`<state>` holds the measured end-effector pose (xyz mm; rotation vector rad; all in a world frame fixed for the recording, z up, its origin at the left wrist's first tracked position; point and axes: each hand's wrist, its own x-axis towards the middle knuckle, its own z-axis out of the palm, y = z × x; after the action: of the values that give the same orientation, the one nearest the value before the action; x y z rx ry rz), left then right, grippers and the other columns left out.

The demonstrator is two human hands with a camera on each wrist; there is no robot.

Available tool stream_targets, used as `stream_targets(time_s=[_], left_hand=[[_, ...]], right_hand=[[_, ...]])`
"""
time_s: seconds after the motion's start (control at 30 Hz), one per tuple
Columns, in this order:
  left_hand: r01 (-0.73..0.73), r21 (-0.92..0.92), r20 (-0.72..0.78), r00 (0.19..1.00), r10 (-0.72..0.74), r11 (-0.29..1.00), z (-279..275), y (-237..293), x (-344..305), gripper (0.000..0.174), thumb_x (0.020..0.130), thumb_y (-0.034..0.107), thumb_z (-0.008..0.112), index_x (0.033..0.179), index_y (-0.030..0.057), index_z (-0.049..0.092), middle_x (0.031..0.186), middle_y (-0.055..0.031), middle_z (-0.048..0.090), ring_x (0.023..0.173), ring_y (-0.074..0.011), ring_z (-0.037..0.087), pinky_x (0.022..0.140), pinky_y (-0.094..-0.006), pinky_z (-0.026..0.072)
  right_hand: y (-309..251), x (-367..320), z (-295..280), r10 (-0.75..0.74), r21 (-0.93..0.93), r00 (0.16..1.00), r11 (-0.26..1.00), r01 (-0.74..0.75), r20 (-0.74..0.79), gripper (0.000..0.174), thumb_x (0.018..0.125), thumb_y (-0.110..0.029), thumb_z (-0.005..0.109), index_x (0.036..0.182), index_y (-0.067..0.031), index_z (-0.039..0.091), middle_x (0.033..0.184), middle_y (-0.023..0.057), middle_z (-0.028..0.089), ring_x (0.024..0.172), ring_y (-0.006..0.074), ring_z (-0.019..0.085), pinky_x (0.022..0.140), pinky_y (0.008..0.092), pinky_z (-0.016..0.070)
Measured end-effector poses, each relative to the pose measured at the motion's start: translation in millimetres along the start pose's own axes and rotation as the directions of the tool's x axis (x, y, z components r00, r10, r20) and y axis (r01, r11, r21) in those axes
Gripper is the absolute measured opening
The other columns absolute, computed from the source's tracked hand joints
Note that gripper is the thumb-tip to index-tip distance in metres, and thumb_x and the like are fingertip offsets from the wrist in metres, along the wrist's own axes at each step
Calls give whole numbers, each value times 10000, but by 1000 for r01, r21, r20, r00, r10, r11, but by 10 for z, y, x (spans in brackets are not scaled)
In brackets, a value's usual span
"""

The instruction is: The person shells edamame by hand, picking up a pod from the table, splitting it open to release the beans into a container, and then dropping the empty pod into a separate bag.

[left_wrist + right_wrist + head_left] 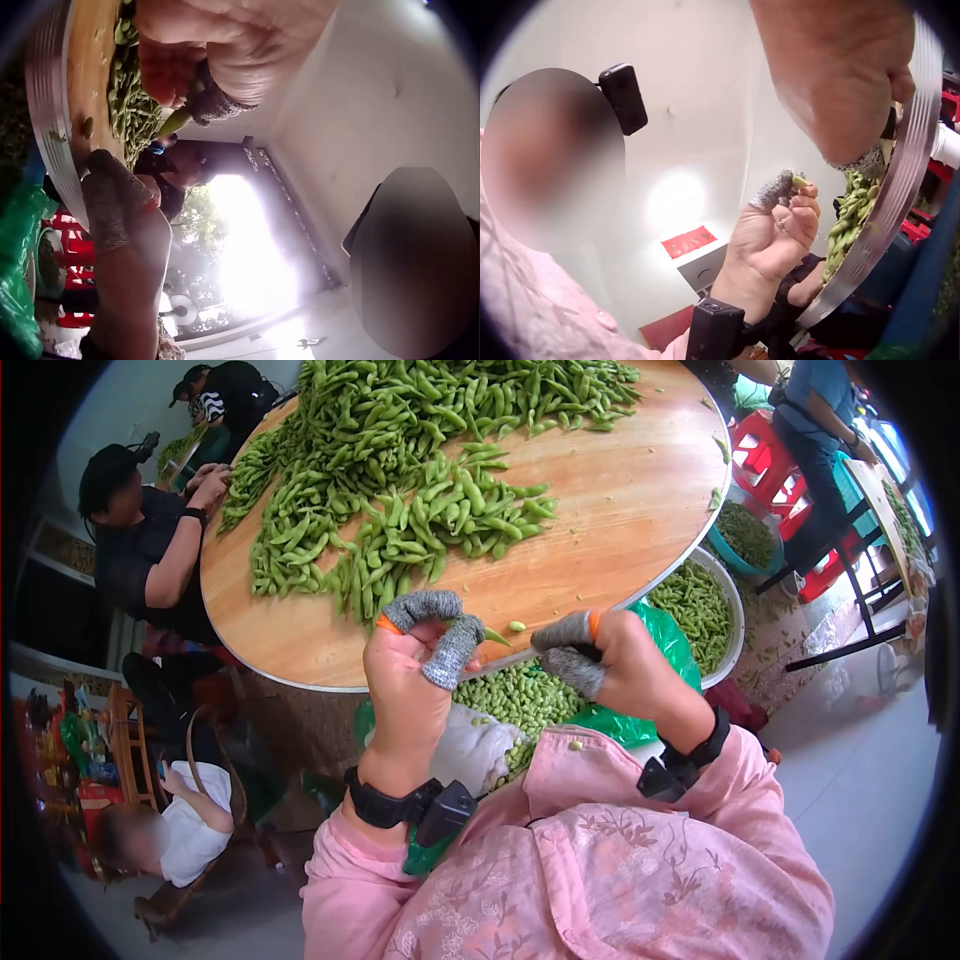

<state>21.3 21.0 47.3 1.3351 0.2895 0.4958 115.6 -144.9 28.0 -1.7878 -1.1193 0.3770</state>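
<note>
Pinching one pod (495, 637) in your left hand (403, 660), right hand (640, 672) curled, contents unclear, you have many shelled beans (525, 697) but a large pod heap (385, 425) left.

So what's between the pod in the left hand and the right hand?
Between the pod and the right hand, the head view shows one loose bean on the table, near its edge.

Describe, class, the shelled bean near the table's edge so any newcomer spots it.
Find the round wooden table. At its near edge, look between the left hand and right hand. The bean lies there on the wood, plump and pale green, unlike the long pods heaped farther back.
</note>
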Motion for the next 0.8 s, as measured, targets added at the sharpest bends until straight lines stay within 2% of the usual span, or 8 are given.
stream_targets(time_s=[0.07, 0.1, 0.27, 0.4, 0.47, 0.6, 0.73, 0.8], left_hand=[[-77, -19, -3, 997, 77, 997, 93, -35, -92, 189, 749, -42, 575, 913, 22, 507, 781, -64, 574, 593, -114, 539, 528, -234, 460], [-117, -43, 46, 992, 119, 992, 151, -72, -129, 186, 754, -45, 575, 912, 24, 507, 796, -58, 576, 631, -109, 554, 567, -228, 473], [-193, 102, 197, 966, 170, 976, 248, -72, -184, 182, 771, -60, 548, 935, 8, 508, 873, -63, 575, 727, -94, 555, 645, -206, 458], [9, 418, 433, 877, -208, 908, 99, -119, -159, 231, 840, -9, 465, 1069, -33, 487, 948, -22, 543, 839, -55, 492, 733, -190, 412], [83, 486, 451, 829, -330, 870, 94, -71, -171, 174, 799, -8, 500, 964, -54, 530, 771, -61, 587, 728, -94, 513, 675, -238, 431], [173, 350, 448, 832, -327, 921, 28, -266, -324, 182, 854, 23, 471, 1021, -15, 530, 850, 13, 555, 794, -52, 500, 716, -188, 412], [245, 175, 363, 884, -294, 954, 129, -466, -554, 168, 821, 16, 530, 985, -20, 543, 870, -12, 581, 800, -64, 525, 713, -209, 437], [256, 129, 384, 878, -286, 958, 167, -511, -573, 174, 798, -3, 551, 971, -26, 543, 887, -25, 582, 797, -71, 533, 712, -217, 445]], right_hand=[[-71, -23, -58, 224, 698, 966, 671, -251, 132, 266, 758, -73, 609, 990, 47, 557, 860, 99, 614, 750, 173, 578, 662, 271, 458], [-128, -14, -91, 215, 781, 962, 567, -262, 167, 285, 781, -109, 610, 999, 65, 548, 827, 77, 611, 732, 108, 559, 626, 231, 452], [-113, -38, -162, 196, 771, 969, 590, -239, 150, 235, 776, -91, 612, 958, 50, 564, 777, 57, 614, 696, 67, 550, 612, 194, 441], [-24, -82, -71, 154, 610, 988, 780, -138, 27, 193, 781, -76, 604, 924, 50, 572, 774, 45, 606, 702, 71, 540, 628, 212, 447], [-49, -97, -45, 146, 508, 989, 853, -119, -15, 180, 788, -85, 597, 903, 52, 575, 776, 39, 604, 709, 87, 540, 658, 230, 450], [39, -199, -123, 424, 571, 905, 743, -350, 2, 209, 812, -166, 567, 928, 8, 564, 765, 35, 588, 627, 69, 507, 524, 187, 401], [253, -470, 8, 598, 917, 788, 214, -337, 150, 203, 832, -227, 523, 861, -31, 565, 728, 61, 588, 554, 94, 494, 451, 203, 376], [292, -571, 55, 556, 894, 809, 242, -377, 191, 207, 822, -223, 542, 878, -26, 566, 745, 65, 594, 577, 98, 509, 468, 206, 387]])
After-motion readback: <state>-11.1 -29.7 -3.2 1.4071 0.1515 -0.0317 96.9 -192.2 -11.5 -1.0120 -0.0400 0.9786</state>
